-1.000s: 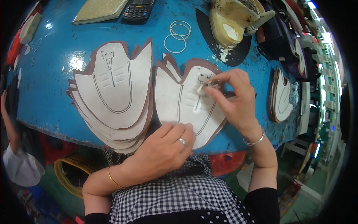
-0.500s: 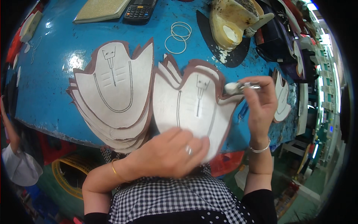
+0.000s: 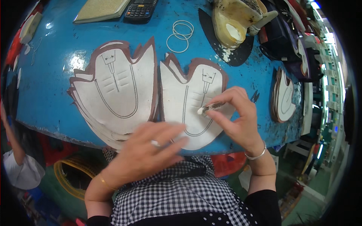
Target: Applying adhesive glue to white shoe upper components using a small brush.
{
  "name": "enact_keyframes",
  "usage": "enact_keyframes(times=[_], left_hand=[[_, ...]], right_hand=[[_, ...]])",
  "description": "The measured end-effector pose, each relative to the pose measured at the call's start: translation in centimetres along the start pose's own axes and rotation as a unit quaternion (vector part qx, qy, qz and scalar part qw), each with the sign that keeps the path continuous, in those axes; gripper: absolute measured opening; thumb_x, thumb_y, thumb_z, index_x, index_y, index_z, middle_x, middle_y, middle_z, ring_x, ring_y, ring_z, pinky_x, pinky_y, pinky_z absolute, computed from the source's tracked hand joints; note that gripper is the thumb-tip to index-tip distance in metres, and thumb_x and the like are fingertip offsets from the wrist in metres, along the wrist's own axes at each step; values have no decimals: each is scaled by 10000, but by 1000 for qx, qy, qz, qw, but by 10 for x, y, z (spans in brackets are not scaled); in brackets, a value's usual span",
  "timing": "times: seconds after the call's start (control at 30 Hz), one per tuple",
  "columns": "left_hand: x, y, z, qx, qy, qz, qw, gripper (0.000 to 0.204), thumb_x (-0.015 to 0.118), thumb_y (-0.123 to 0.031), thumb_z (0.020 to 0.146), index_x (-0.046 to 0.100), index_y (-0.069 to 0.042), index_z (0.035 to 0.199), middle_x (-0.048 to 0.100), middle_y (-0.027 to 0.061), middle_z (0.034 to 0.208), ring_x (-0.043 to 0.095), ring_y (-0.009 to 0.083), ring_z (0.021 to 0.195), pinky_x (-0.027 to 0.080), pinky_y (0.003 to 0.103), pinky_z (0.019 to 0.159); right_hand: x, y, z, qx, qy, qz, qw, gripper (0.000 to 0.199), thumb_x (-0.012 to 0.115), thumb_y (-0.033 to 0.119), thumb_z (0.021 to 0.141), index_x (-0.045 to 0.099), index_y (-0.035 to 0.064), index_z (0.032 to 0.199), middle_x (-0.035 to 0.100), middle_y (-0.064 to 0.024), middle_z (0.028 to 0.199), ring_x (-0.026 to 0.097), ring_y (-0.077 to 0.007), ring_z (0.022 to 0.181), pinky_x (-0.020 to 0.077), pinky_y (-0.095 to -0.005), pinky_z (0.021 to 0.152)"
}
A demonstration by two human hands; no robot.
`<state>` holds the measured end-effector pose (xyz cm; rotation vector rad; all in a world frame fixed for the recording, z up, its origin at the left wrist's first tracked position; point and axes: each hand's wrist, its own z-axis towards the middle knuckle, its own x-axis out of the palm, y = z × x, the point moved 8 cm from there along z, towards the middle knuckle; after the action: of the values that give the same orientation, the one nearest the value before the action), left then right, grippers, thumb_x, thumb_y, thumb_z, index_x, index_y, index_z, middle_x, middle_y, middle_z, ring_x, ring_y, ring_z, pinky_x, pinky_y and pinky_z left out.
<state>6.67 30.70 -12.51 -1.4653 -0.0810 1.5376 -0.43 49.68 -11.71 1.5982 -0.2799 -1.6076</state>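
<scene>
Dabbing is judged to be in hand: a white-tipped metal tool point(image 3: 212, 107) is pinched by the right hand point(image 3: 240, 116) over the right stack of shoe-upper pieces point(image 3: 173, 101) at the table's point(image 3: 41, 101) near edge; a steadied top piece seems called for next. The blurred left hand point(image 3: 145, 148) is held loosely spread over the left stack point(image 3: 117, 90). Three stacks are counted, one near the right edge.

My blue bench point(image 3: 43, 98) is scuffed and stained. Along its near edge I have two stacks of white, brown-edged cutouts, the left stack point(image 3: 124, 88) just beside the right stack point(image 3: 193, 98). Toward the far edge lie a notebook point(image 3: 101, 10), a keypad device point(image 3: 140, 11), pale rings point(image 3: 177, 35) and a dark sheet point(image 3: 244, 54). A smaller stack point(image 3: 285, 97) sits near the right edge, a pale block point(image 3: 31, 28) at the left.
</scene>
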Motion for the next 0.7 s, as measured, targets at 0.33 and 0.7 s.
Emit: enact_keyframes(times=[0.33,0.7], left_hand=[[40,-21,11,100,67,76,990,385,766,-206,805,698,-33,1141,652,74,1171,630,234,1066,510,366,908],[33,-23,31,94,-15,105,990,328,640,-77,783,714,-3,1094,613,55,897,601,197,794,479,322,691]], right_hand=[[-5,-17,20,-46,-79,-106,990,233,849,152,766,685,88,918,631,-17,788,588,-219,745,415,-369,809],[-49,-33,30,11,-151,73,986,154,799,134,856,712,52,953,694,-26,866,613,-96,816,492,-248,729]])
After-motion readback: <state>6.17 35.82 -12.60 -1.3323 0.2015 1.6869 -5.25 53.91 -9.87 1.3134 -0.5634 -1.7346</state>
